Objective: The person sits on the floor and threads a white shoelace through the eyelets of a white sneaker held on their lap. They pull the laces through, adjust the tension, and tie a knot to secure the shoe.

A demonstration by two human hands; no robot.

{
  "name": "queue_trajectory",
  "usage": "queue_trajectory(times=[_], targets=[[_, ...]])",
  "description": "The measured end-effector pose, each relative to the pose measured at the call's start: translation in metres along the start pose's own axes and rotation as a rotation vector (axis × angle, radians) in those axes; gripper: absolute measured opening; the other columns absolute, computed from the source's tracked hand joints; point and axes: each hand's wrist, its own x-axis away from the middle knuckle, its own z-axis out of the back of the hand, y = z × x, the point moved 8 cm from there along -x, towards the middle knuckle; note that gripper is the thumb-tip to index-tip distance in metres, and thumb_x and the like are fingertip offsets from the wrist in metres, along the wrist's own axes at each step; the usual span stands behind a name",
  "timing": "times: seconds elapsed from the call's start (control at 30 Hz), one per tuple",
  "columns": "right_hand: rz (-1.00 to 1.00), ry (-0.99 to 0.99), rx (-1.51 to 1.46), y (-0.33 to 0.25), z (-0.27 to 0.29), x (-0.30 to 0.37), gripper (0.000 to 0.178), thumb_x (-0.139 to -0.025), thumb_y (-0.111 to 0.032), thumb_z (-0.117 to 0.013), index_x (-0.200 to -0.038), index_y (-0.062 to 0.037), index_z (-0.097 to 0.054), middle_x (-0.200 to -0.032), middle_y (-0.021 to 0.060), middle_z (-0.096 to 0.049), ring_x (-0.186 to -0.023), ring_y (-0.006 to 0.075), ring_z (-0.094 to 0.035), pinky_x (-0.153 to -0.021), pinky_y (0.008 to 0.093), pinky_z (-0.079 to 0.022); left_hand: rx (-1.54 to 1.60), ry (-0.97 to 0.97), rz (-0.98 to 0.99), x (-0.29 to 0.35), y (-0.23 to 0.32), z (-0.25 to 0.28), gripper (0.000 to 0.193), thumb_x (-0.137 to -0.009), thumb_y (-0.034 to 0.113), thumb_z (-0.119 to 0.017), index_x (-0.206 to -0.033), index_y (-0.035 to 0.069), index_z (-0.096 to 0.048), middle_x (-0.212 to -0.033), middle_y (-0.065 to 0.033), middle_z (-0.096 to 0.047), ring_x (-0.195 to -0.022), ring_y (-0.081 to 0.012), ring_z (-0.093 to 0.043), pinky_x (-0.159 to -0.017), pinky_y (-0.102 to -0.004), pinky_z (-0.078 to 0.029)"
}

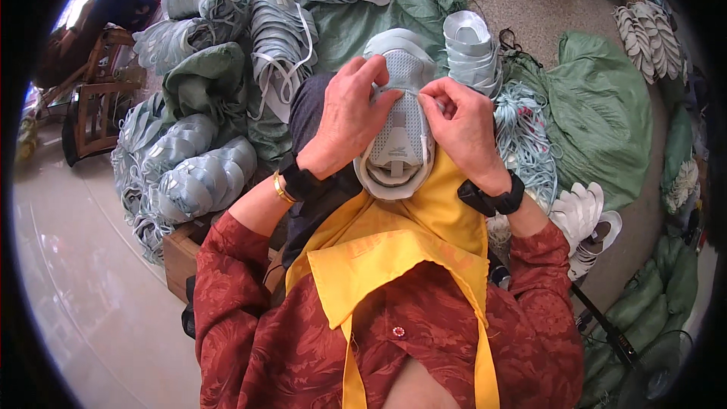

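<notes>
Left of the pale grey shoe upper [402,127], well apart from it, stands a wooden chair [102,98]; nearer to it on that side lie heaped stacks of blue-grey uppers [203,170], with a dark green cloth [204,79] over part of the pile, and then a stack trailing a white lace [303,45]. Just at the upper's left edge is the left hand [350,110], half curled, a gap showing between thumb and forefinger, the thumb tip on the perforated middle; whether it has hold of anything, I cannot tell. The upper itself rests over the lap, just beyond the yellow apron [397,246], its open end toward the wearer. At its right edge the right hand [463,117] has thumb and forefinger drawn nearly together, the other fingers folded in; what lies between those tips is too small to tell. For this fine two-handed work, it would be best to keep the upper square on the lap, work both tips level across its middle, and draw evenly so neither side puckers. Right of the upper come a short stack of whitish uppers [466,49], a tangle of light-blue laces [522,132] and a bulging green sack [598,113].
</notes>
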Motion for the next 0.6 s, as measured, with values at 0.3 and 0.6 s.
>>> queue_trajectory(times=[0.3,0.6], targets=[[0.071,-0.057,0.057,-0.002,-0.003,-0.011,0.006,-0.088,-0.007,-0.070,-0.087,-0.0012,-0.067,-0.081,0.0169,-0.069,-0.075,0.0364,-0.069,-0.065,0.0437,-0.053,0.031,0.017,0.071,-0.004,-0.009,-0.002,0.031,-0.077,0.011,-0.086,-0.083,0.001,-0.057,-0.074,-0.0049,-0.056,-0.063,-0.0143,-0.054,-0.059,-0.0289,-0.047],[0.144,-0.129,0.112,-0.011,-0.009,-0.022,0.007,-0.087,-0.008,-0.070,-0.085,-0.0008,-0.068,-0.081,0.0174,-0.070,-0.077,0.0369,-0.070,-0.067,0.0447,-0.054,0.061,0.019,0.061,-0.003,-0.011,-0.001,0.032,-0.078,0.013,-0.086,-0.082,0.001,-0.056,-0.072,-0.0028,-0.054,-0.062,-0.0107,-0.049,-0.058,-0.0270,-0.045]])
